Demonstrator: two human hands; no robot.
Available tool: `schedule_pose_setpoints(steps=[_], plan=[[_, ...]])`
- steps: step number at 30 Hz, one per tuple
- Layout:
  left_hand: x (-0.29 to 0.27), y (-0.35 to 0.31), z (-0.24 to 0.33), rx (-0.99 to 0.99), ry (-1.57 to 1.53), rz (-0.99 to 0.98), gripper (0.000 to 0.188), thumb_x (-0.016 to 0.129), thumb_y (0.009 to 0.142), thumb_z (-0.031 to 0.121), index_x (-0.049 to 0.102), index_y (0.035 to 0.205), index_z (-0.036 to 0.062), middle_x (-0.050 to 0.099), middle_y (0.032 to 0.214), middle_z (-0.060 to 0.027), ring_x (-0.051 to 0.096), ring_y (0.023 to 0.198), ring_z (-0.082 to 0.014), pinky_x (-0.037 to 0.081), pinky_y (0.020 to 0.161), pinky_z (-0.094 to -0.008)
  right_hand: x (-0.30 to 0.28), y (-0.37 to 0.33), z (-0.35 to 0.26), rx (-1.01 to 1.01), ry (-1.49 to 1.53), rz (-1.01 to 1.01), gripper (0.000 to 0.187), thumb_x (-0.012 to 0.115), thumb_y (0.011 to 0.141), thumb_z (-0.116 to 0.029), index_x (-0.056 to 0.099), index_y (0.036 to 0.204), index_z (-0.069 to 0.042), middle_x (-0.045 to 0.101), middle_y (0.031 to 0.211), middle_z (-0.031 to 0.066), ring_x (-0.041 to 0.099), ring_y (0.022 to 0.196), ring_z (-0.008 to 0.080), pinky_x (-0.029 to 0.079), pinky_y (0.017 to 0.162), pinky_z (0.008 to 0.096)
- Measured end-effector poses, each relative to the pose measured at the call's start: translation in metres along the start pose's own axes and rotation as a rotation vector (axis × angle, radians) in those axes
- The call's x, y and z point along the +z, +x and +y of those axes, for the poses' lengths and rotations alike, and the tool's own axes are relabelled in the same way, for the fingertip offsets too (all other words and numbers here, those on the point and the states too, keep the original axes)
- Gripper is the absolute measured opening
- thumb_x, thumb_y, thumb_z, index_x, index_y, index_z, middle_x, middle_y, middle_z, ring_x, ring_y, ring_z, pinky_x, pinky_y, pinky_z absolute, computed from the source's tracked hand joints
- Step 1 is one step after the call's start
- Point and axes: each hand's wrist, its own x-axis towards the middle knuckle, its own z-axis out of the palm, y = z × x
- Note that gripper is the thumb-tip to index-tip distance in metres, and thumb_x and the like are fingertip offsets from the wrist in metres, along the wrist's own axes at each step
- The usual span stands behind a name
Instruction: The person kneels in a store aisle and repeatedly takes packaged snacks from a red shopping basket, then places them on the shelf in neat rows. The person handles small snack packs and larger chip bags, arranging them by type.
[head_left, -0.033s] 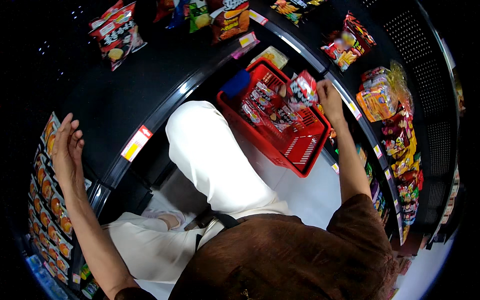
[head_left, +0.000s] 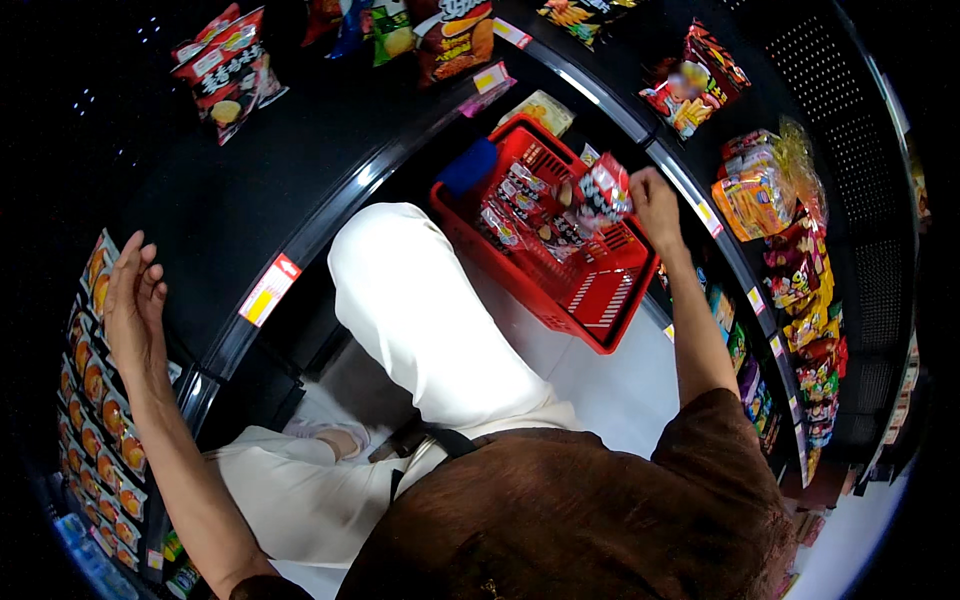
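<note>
In my right hand is a red snack bag, gripped at its right side with curled fingers. The bag is over the upper part of a red shopping basket. Inside the basket lie several similar red snack bags, overlapping one another. A blue piece sits at the basket's left rim. My left hand is raised at the left with its fingers stretched out and nothing in it. Closest to it are rows of packs with round orange pictures.
A black shelf with price labels curves from lower left to the top, bearing red bags at its far left. More snack bags stand on the right-hand shelves. My white-trousered knee is just left of the basket.
The red bag in my right hand sits slightly lower over the basket. My left hand keeps almost the same place.
</note>
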Motion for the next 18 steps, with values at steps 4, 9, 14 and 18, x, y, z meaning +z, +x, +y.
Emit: schedule_pose_setpoints(steps=[4, 9, 14, 18], plan=[[0.007, 0.005, -0.007, -0.028, -0.008, -0.006, 0.038, 0.059, 0.1, 0.025, 0.061, 0.13, 0.0021, 0.07, 0.103, -0.0074, 0.063, 0.088, -0.0099, 0.052, 0.079, -0.0224, 0.068, -0.044, 0.084, 0.105, -0.038, -0.065, 0.013, 0.055, 0.093, -0.014, 0.06, 0.091, -0.003, 0.065, 0.085, 0.0204, 0.064, 0.08, 0.0417, 0.05, 0.069, 0.0469], [0.016, 0.008, -0.011, -0.064, -0.008, 0.008, 0.037, 0.059, 0.1, 0.025, 0.061, 0.13, 0.0022, 0.069, 0.105, -0.0076, 0.063, 0.088, -0.0105, 0.052, 0.079, -0.0236, 0.142, -0.075, 0.126, 0.15, -0.079, -0.085, 0.017, 0.056, 0.09, -0.018, 0.061, 0.089, -0.002, 0.065, 0.087, 0.0223, 0.063, 0.084, 0.0449, 0.049, 0.069, 0.0519], [0.017, 0.014, -0.019, -0.086, -0.042, -0.023, 0.038, 0.059, 0.101, 0.024, 0.06, 0.132, 0.0029, 0.069, 0.107, -0.0071, 0.063, 0.091, -0.0104, 0.051, 0.079, -0.0216, 0.185, -0.08, 0.149, 0.224, -0.05, -0.12, 0.044, 0.044, 0.096, -0.045, 0.062, 0.097, -0.005, 0.066, 0.089, 0.0229, 0.062, 0.092, 0.0472, 0.048, 0.073, 0.0554], [0.011, 0.019, -0.027, -0.1, -0.011, -0.048, 0.041, 0.06, 0.1, 0.024, 0.057, 0.135, 0.0041, 0.068, 0.111, -0.0057, 0.061, 0.095, -0.0104, 0.049, 0.084, -0.0225, 0.203, -0.074, 0.145, 0.392, -0.01, -0.191, 0.048, 0.041, 0.097, -0.049, 0.063, 0.098, -0.007, 0.067, 0.093, 0.0213, 0.062, 0.092, 0.0472, 0.049, 0.075, 0.0538]])
